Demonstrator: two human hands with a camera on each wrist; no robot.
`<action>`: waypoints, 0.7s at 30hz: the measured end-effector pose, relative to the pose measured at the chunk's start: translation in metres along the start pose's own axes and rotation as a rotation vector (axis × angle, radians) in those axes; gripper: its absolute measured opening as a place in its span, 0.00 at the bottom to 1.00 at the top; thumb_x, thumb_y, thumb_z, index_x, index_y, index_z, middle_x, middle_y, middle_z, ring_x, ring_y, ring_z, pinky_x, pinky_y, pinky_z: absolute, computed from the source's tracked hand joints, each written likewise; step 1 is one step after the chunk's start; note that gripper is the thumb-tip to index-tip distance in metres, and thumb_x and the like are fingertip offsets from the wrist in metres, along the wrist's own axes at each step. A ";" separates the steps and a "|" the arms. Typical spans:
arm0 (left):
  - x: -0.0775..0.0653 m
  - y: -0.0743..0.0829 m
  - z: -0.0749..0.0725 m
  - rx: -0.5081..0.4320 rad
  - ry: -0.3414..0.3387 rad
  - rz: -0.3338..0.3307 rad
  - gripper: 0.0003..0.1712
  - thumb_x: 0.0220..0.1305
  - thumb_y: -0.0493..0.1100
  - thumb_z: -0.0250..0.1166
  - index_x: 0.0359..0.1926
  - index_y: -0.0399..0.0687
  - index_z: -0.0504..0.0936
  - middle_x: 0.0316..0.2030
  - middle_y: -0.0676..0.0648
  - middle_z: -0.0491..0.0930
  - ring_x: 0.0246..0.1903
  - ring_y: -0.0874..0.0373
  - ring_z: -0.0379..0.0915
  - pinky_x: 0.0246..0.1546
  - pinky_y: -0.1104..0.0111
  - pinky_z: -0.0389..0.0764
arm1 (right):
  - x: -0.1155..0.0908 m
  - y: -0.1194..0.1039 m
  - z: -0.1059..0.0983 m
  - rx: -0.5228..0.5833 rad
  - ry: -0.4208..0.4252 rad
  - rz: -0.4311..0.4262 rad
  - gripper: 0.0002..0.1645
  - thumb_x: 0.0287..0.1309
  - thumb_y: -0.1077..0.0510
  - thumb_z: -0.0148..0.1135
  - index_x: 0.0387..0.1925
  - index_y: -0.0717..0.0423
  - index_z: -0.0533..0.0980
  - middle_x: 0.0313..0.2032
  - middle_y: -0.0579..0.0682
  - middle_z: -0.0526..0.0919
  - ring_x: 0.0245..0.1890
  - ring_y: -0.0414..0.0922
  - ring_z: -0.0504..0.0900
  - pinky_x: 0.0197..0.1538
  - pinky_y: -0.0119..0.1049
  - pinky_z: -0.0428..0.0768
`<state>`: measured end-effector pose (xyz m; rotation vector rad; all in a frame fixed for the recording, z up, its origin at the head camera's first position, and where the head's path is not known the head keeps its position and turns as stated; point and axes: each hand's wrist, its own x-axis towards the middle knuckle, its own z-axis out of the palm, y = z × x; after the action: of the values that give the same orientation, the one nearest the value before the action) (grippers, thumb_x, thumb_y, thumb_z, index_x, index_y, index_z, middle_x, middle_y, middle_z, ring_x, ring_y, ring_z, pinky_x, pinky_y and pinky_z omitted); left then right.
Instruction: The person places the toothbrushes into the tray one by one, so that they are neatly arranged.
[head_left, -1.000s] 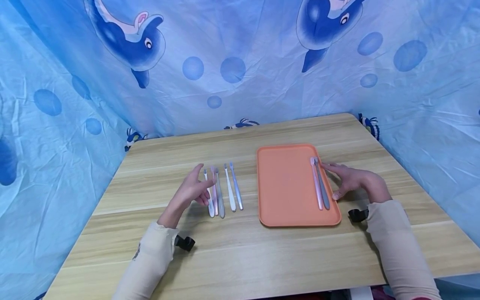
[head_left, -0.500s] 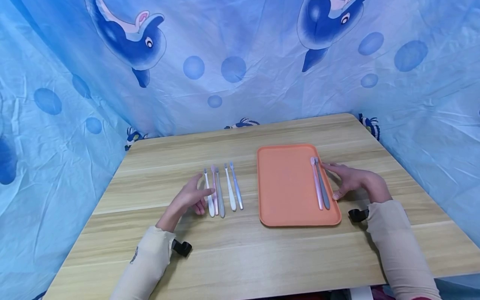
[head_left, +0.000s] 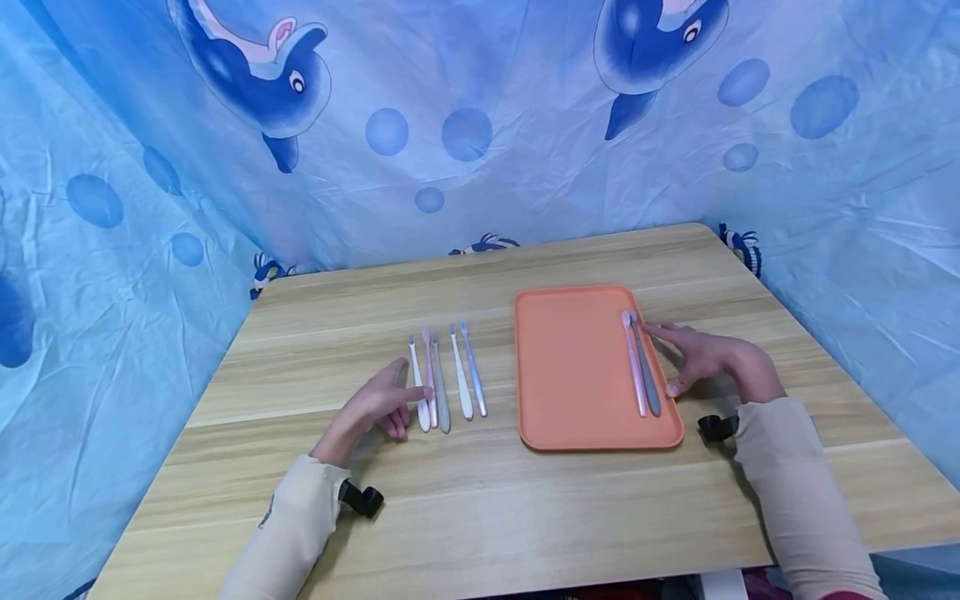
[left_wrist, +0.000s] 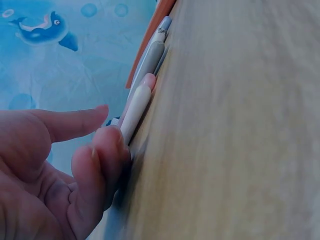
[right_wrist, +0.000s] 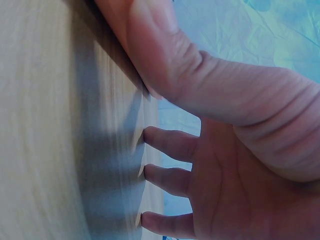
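Several toothbrushes lie side by side on the table, left of an orange tray (head_left: 570, 367). My left hand (head_left: 373, 407) is beside the leftmost, a white toothbrush (head_left: 424, 422). Its thumb reaches over the white and pink toothbrush (head_left: 428, 354) handles without curling round them. In the left wrist view its fingers are near the white handle; whether they touch it, I cannot tell. Further right lie a grey toothbrush (head_left: 442, 396), another white toothbrush (head_left: 461, 383) and a blue toothbrush (head_left: 474, 375). Thumb and forefinger of my right hand (head_left: 701, 358) touch the tray's right rim, other fingertips resting on the table.
On the tray's right side lie a pink toothbrush (head_left: 635, 371) and a grey toothbrush (head_left: 647, 379), close together. The wooden table (head_left: 480, 500) ends at a blue dolphin-printed curtain (head_left: 525, 192) behind. Dark camera mounts (head_left: 362, 500) sit at both wrists.
My left hand has shifted down, nearer to me, along the left side of the white toothbrush. The toothbrushes, tray and right hand have stayed where they were.
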<state>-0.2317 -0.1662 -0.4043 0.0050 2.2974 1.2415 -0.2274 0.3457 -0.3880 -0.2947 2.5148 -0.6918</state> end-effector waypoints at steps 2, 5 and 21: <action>0.001 0.000 0.000 -0.002 0.000 -0.006 0.60 0.67 0.50 0.66 0.80 0.42 0.31 0.15 0.47 0.76 0.09 0.60 0.72 0.12 0.68 0.82 | 0.000 0.000 -0.001 0.001 0.001 0.005 0.79 0.34 0.43 0.83 0.80 0.53 0.42 0.76 0.74 0.37 0.73 0.78 0.36 0.71 0.80 0.45; 0.002 -0.001 0.000 0.000 0.004 -0.017 0.62 0.64 0.49 0.69 0.80 0.43 0.32 0.15 0.48 0.76 0.09 0.60 0.72 0.12 0.68 0.82 | -0.001 0.000 -0.001 -0.001 0.001 0.000 0.79 0.34 0.43 0.83 0.80 0.53 0.42 0.76 0.74 0.37 0.73 0.78 0.36 0.70 0.80 0.45; 0.003 -0.006 -0.002 -0.009 -0.006 0.006 0.64 0.62 0.43 0.71 0.79 0.39 0.30 0.14 0.49 0.74 0.09 0.61 0.72 0.11 0.68 0.81 | -0.001 0.000 0.000 -0.006 0.004 -0.004 0.80 0.33 0.42 0.83 0.80 0.53 0.42 0.76 0.75 0.36 0.73 0.78 0.35 0.70 0.80 0.45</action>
<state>-0.2335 -0.1709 -0.4097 0.0131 2.2882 1.2533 -0.2264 0.3455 -0.3876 -0.3012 2.5212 -0.6873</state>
